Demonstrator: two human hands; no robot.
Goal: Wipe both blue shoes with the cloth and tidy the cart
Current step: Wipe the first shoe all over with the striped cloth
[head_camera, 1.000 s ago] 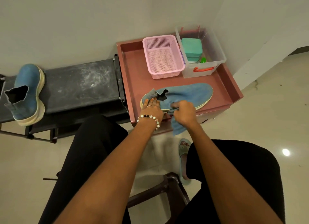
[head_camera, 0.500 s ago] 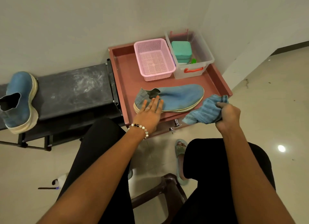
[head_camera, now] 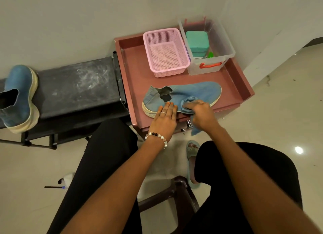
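Note:
One blue shoe [head_camera: 195, 91] lies on its side on the pink cart's [head_camera: 136, 80] top tray, toe pointing right. My left hand [head_camera: 165, 117] rests flat against its heel and sole, fingers together. My right hand [head_camera: 202, 114] presses a blue cloth [head_camera: 187, 101] onto the shoe's middle, and a corner of the cloth hangs below the cart's front edge. The second blue shoe [head_camera: 18, 97] stands on the black bench [head_camera: 76, 87] at the far left, away from both hands.
A pink mesh basket [head_camera: 166, 52] and a clear plastic box [head_camera: 209, 45] holding a green case stand at the back of the cart. Walls close in behind and to the right. My knees and a dark stool [head_camera: 176, 190] sit below the cart.
My right hand has swung back with the cloth from beyond the cart's right front corner onto the middle of the shoe. My left hand has stayed on the heel.

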